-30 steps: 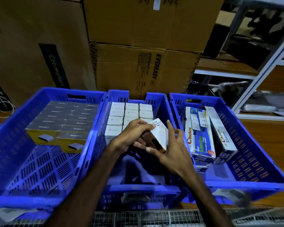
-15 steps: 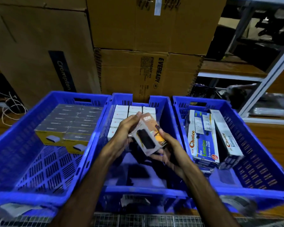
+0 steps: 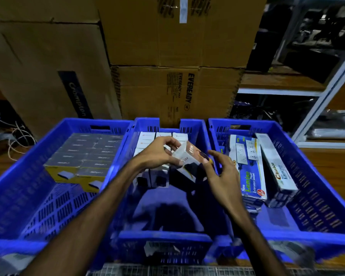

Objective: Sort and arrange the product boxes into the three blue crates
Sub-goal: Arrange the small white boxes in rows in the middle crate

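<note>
Three blue crates stand side by side: the left crate [image 3: 18, 196], the middle crate [image 3: 163, 238] and the right crate [image 3: 317, 196]. Above the middle crate my left hand [image 3: 157, 154] grips a small white charger box [image 3: 189, 156] marked 65W, tilted. My right hand [image 3: 221, 176] touches the box's near right edge with its fingertips, fingers spread. Rows of small white boxes [image 3: 147, 136] fill the back of the middle crate. Grey-topped yellow boxes [image 3: 84, 156] fill the back of the left crate. Long extension-socket boxes [image 3: 249, 166] lie in the right crate.
Large cardboard cartons [image 3: 167, 92] are stacked right behind the crates. A white metal shelf rack [image 3: 327, 90] stands at the back right. Loose cables [image 3: 14, 140] lie at the far left. A wire mesh surface [image 3: 167, 270] runs along the near edge.
The charger box has turned in my hands and now shows its 65W side. My right hand has loosened from under it to its right edge.
</note>
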Available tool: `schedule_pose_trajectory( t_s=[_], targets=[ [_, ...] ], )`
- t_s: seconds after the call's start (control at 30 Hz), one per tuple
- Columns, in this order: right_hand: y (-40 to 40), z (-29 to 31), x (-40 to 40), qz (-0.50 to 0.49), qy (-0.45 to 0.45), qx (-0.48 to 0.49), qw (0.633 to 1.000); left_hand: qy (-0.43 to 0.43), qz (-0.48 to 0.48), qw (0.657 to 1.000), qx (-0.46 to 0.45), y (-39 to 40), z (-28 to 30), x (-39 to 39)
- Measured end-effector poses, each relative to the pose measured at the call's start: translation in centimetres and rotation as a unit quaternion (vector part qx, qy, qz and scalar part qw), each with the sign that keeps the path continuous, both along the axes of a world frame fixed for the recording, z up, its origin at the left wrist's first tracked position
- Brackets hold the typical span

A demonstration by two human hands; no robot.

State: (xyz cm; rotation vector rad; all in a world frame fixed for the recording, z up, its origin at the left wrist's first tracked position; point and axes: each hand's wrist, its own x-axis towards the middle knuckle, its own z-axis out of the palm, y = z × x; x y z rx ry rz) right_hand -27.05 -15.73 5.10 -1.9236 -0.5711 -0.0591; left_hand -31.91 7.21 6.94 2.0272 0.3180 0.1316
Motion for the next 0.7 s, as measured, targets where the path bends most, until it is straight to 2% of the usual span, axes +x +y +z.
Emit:
schedule_pose_trajectory(
  t_s=[0.07, 0.27, 0.47, 0.7],
  targets=[
    [-1.3, -0.3, 0.3, -0.016, -0.035, -0.027, 0.999, 0.014, -0.002, 0.998, 0.060, 0.1, 0.0, 1.2],
    [-4.1, -2.8, 0.7, -0.017, -0.005, -0.095, 0.995, 0.059, -0.029, 0.961, 0.270, 2.1, -0.6, 3.7],
    [-4.7, -5.1, 0.4, 0.040, -0.019, -0.180, 0.983, 0.077, -0.039, 0.933, 0.349, 1.7, -3.3, 5.2],
    [-5.2, -5.9, 0.6, 0.059, -0.045, -0.182, 0.981, 0.126, -0.057, 0.897, 0.421, 1.0, -5.5, 5.8]
  ],
)
